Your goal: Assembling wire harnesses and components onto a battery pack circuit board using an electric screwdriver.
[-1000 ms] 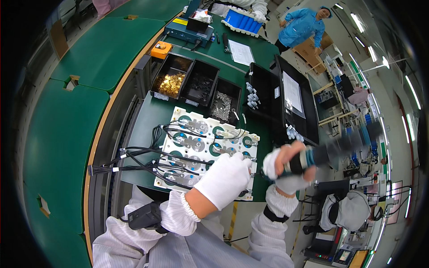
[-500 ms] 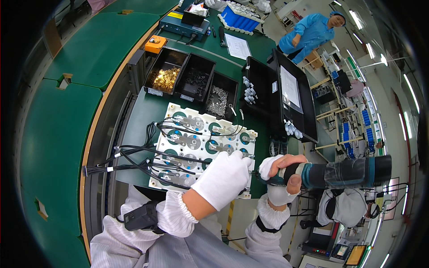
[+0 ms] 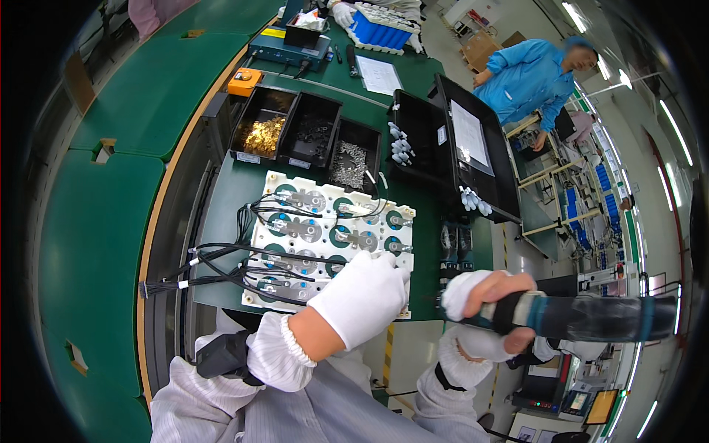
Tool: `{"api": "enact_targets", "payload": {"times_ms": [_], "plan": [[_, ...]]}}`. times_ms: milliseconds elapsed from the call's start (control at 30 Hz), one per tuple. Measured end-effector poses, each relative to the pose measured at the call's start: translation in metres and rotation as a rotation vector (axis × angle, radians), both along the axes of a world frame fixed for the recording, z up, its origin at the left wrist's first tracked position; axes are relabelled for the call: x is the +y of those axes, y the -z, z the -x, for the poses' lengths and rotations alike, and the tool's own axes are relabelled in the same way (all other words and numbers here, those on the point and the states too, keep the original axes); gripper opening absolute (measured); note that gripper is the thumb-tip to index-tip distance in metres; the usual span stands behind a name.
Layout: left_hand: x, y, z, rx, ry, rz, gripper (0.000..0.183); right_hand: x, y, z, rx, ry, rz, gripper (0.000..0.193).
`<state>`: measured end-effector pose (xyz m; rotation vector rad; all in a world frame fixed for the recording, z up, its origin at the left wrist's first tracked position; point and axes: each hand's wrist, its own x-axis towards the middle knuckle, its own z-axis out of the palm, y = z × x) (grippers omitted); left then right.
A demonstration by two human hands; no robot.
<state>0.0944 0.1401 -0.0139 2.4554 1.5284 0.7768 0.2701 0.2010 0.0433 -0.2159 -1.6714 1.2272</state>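
Observation:
My left hand, in a white glove, rests on the lower right part of a white battery-module holder. Its fingers are curled together near the holder's right edge, and whatever they may pinch is hidden. Metal tabs, round cell ends and blue dots cover the holder, and black cables run across it to the left. My right hand, in a glove with bare fingertips, is wrapped round a black and teal cordless screwdriver. The tool lies sideways, apart from the holder on its right; its tip is blurred.
Beyond the holder stand black bins of brass-coloured parts, dark parts and silver hardware. A black case with a paper sheet sits at the right. Farther off are a blue battery pack and a person in blue.
My right hand has drawn the screwdriver away from the holder, to the right and slightly down. My left hand stays at the holder. The view has shifted slightly.

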Motion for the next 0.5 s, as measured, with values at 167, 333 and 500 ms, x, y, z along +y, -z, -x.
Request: {"api": "enact_targets", "payload": {"times_ms": [167,333,500], "plan": [[-0.006,-0.013,-0.009,0.196,-0.028,0.05,0.01,-0.005,0.025,-0.011,-0.034,0.047,0.106,0.059],[-0.007,-0.012,-0.011,0.161,-0.029,0.098,0.011,-0.005,0.034,-0.004,0.045,0.023,0.124,0.057],[-0.005,-0.012,-0.017,0.172,0.006,0.055,0.01,-0.009,0.029,0.002,-0.074,0.067,0.141,0.054]]}}
